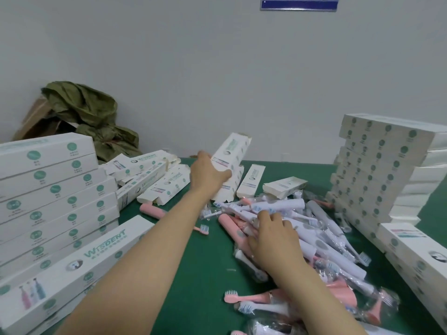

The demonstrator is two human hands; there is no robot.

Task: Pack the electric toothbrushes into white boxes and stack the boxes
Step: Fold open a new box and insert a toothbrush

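Note:
My left hand (206, 172) grips an empty white box (232, 151) and holds it tilted up, its open flap end pointing away, above other loose white boxes (167, 182) on the green table (183, 274). My right hand (273, 235) rests on a heap of pink and white electric toothbrushes (321, 240), many in clear bags. Its fingers are curled into the pile around a white toothbrush handle (246, 215); exactly what they hold is partly hidden. A stack of packed white boxes (55, 197) stands at the left, and a second stack (377, 172) rises at the right.
A crumpled olive-green bag over a brown carton (82, 112) sits in the back left corner against the grey wall. Loose pink brush heads (203, 229) lie on the table. More boxes (416, 252) lie at the near right edge.

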